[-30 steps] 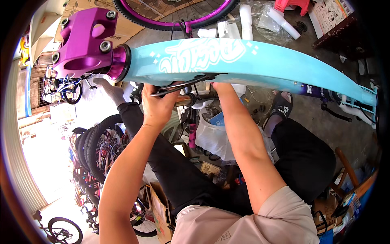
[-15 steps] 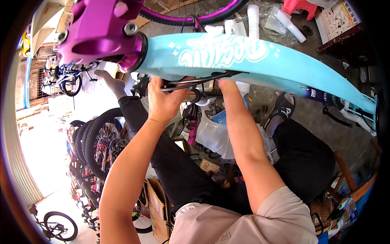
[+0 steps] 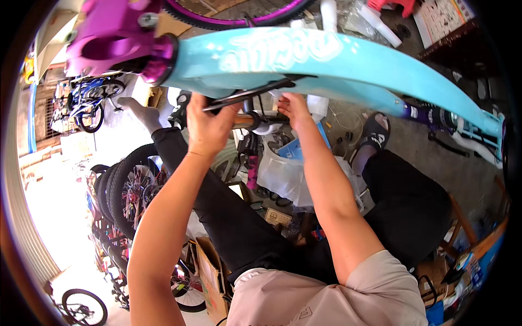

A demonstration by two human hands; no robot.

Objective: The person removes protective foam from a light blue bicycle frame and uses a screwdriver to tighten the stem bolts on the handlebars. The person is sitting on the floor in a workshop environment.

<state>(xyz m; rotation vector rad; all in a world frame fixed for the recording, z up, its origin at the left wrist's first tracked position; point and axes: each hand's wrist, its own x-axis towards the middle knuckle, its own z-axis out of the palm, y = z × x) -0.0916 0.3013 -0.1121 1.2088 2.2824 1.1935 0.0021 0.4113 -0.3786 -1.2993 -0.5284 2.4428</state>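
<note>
The frame spans the view above both hands, with cables crossing beneath it close to the left hand. The right hand has its fingers curled in narrowly, but the left fingers are partly hidden, and I cannot tell what either hand grips. Tugging unevenly could kink the cables, and a sideways knock might scrape the frame's paint on the tube.

The floor carries a bag below the right hand. A sandal rests to that hand's right.
</note>
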